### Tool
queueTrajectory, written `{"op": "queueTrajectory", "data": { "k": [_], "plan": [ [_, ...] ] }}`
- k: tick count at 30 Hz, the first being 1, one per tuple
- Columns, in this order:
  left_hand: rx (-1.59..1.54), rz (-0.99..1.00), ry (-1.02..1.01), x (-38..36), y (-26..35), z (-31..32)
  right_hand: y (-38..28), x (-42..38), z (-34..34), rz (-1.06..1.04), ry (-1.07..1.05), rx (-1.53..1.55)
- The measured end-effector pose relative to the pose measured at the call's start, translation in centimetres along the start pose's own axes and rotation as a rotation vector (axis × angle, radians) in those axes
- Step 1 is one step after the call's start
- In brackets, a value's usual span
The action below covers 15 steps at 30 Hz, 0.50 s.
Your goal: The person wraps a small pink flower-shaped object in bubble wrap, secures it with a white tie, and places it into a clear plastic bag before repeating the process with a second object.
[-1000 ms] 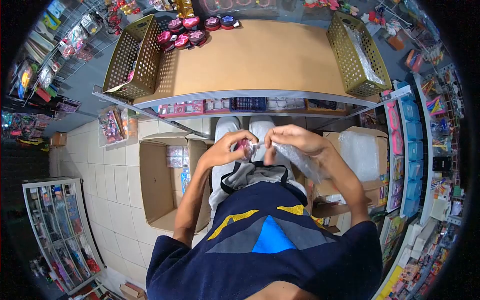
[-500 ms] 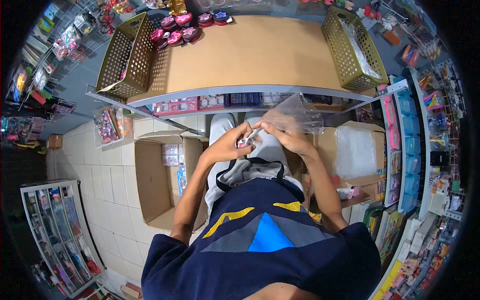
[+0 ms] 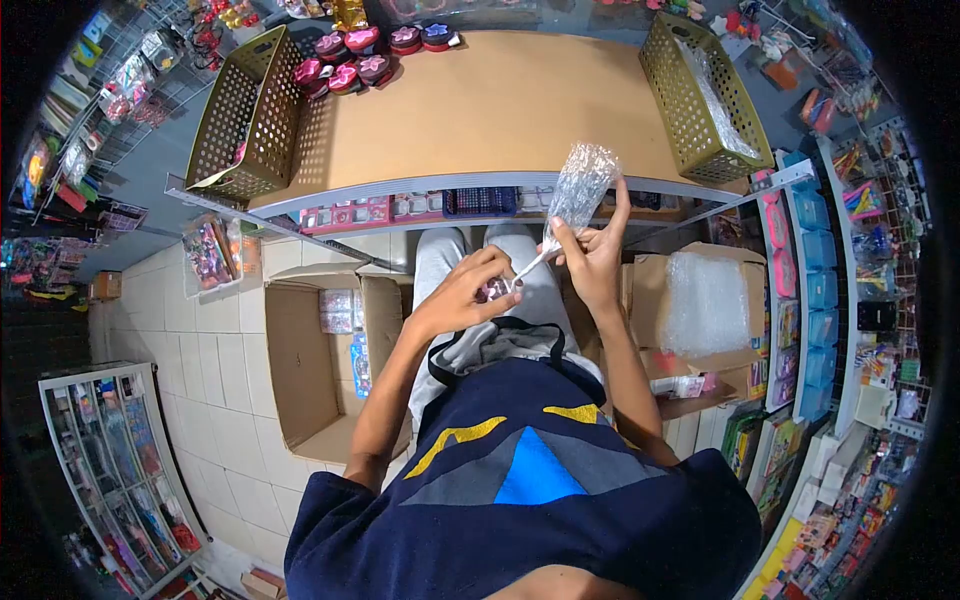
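My left hand (image 3: pixel 462 292) is closed around a small pinkish item (image 3: pixel 494 289), held above my lap. The fingers cover most of it, so I cannot make out its kind. My right hand (image 3: pixel 596 262) pinches a crumpled sheet of clear plastic wrap (image 3: pixel 582 186), which stands up past the fingers over the shelf's front edge. From the right fingers a narrow, twisted whitish strip slants down to the item in the left hand. Small round flower-topped pieces (image 3: pixel 362 40) in pink, red and blue cluster at the shelf's back left.
A tan shelf (image 3: pixel 490 105) spans the front, with perforated olive baskets (image 3: pixel 244 120) (image 3: pixel 705 100) at its ends. An open cardboard box (image 3: pixel 300 365) stands on the floor to the left. Bubble wrap (image 3: pixel 706 304) lies on another box (image 3: pixel 648 290) at the right.
My right hand has moved away from the left, turned upward and raised the plastic, which is now bunched and stretched into a strip. The left hand stays near its place.
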<state>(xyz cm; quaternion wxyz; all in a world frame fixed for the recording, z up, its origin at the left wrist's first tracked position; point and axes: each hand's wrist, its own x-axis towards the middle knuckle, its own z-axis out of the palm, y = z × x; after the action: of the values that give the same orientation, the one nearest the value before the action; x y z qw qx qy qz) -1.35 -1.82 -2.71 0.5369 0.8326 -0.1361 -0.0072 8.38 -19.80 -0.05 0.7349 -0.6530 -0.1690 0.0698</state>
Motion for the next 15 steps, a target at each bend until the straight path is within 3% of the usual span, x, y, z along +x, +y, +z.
{"op": "queueTrajectory", "data": {
  "k": [6,9,10,15],
  "plan": [
    [-0.116,0.104,0.01,0.3,1.6,0.2,-1.4,-1.5,-0.4,-0.087,-0.022,-0.08],
    [-0.091,-0.042,-0.036,-0.1,2.7,-0.6,-2.1,-0.4,-1.6,-0.182,-0.197,-0.262],
    [-0.094,-0.064,-0.015,-0.2,2.9,-0.9,-3.0,-0.5,-1.7,-0.088,-0.181,-0.279],
    [0.123,-0.013,0.066,-1.2,3.1,-3.4,-6.2,-0.5,-3.5,-0.085,-0.468,-0.6]
  ]
}}
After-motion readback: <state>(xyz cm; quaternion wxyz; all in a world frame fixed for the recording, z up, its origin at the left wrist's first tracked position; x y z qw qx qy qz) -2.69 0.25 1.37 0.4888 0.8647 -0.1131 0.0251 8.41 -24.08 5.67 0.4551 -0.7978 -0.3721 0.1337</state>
